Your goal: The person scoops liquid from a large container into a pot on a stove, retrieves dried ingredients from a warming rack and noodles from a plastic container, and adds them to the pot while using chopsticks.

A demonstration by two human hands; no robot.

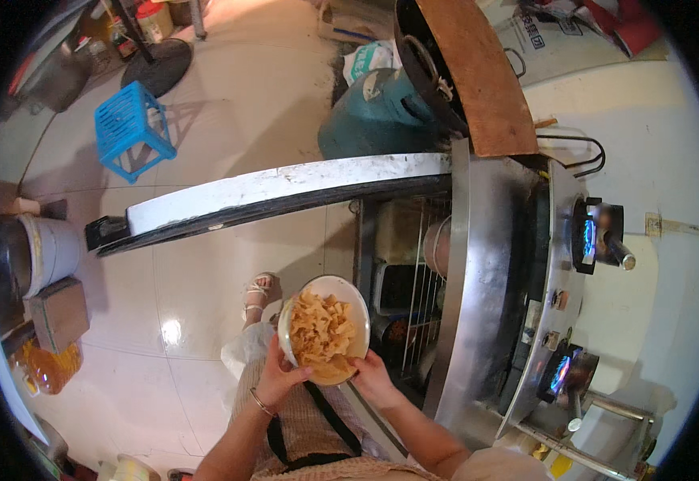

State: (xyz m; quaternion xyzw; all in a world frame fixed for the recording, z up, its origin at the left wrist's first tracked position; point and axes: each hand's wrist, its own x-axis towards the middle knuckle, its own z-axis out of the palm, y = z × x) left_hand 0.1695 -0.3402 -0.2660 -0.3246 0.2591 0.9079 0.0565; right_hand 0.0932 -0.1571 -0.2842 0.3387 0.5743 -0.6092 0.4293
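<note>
A round, pale bowl (359, 306) with a metallic-looking rim is held up in front of my body. Inside lie crinkled, thin yellow-tan pieces (320, 324) that look like torn bean curd skin. My left hand (285, 374) grips the near left side of the bowl, its thumb over the rim by the food. On the near right is my right hand (374, 376), closed around the bowl's edge, with fingertips beside a larger flat piece. Whether those fingertips also pinch that piece, I cannot tell. The bowl's underside is hidden.
To my right runs a stainless steel counter (484, 270). Behind it, two small pans (611, 225) (584, 373) sit over lit blue burners. A white-topped ledge (289, 177) crosses ahead. Beyond stand a teal gas cylinder (367, 114) and a blue plastic stool (133, 129).
</note>
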